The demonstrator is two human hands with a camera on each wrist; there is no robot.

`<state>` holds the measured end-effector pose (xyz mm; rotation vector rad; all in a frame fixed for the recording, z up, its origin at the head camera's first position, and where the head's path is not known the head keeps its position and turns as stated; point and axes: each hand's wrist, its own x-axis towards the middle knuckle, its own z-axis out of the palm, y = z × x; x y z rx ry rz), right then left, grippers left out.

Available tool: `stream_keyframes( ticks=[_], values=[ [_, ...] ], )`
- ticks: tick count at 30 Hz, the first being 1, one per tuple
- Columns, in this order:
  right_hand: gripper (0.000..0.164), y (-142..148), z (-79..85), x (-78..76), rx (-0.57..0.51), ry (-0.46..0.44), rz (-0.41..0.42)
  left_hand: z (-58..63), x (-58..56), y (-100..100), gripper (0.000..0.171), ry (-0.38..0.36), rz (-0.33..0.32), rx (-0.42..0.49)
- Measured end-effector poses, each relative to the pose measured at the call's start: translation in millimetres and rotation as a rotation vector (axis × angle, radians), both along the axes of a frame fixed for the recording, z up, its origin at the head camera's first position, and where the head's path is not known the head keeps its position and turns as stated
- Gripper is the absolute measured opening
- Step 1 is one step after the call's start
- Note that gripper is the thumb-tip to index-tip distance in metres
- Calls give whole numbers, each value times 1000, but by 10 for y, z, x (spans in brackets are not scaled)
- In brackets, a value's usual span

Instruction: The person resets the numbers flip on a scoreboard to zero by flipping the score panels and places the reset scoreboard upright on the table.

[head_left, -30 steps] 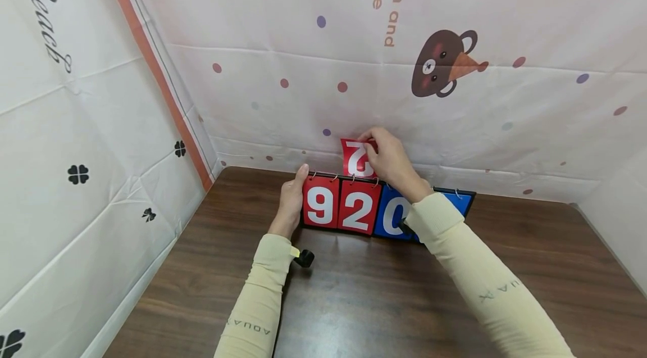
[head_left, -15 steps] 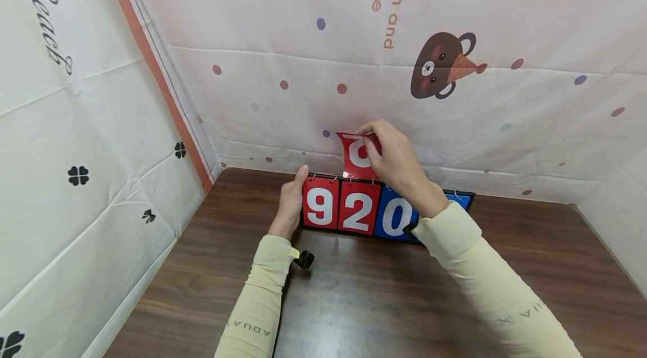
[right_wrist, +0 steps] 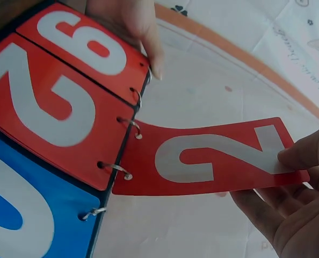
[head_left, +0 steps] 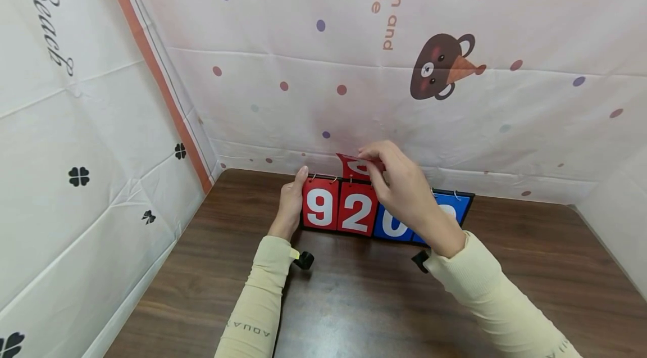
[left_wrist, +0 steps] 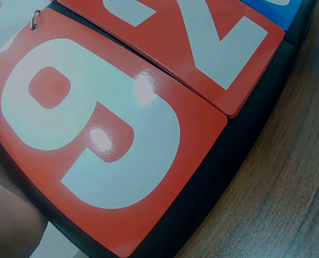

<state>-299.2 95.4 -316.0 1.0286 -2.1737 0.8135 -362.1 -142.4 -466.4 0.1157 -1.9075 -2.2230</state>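
A flip scoreboard [head_left: 358, 207] with red and blue number cards leans upright on the table, showing a red 9, a red 2 and a blue 0; my right hand partly covers the last blue card [head_left: 451, 200]. At its left edge my left hand [head_left: 289, 200] grips the frame, thumb up along the side. My right hand [head_left: 404, 184] pinches the free end of a red card [right_wrist: 202, 161] with a white 2 between thumb and fingers. That card stands up above the board, bent, and still hangs on its two metal rings [right_wrist: 135, 130].
The brown wooden table [head_left: 343, 302] spreads out in front of the scoreboard. Close behind it rises a printed cloth backdrop [head_left: 283, 116] with dots and a bear, and another cloth [head_left: 116, 139] stands at left.
My right hand first lifted the red card a little, then came lower and nearer, so the card now tilts forward and looks shorter. The left hand stays at the frame.
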Motion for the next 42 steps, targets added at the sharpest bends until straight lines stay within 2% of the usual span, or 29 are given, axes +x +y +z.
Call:
stream_keyframes(
  ticks=[8,14,19,25,34,42],
  values=[
    [34,70,-159,245,50,-5,31,15,7,7,52,-18,7,-8],
    [39,104,-320,328,117,-8,74,9,20,4,52,-15,13,-3],
    [43,115,-460,338,174,10,116,0,12,-5,53,-15,8,-13],
    [44,122,-628,337,259,-29,144,-8,2,-5,54,-17,11,-15],
    [38,131,-841,259,402,-94,142,-8,3,-5,53,-14,-1,0],
    [36,133,-999,154,495,-116,114,10,3,-2,52,-19,-3,1]
  ],
)
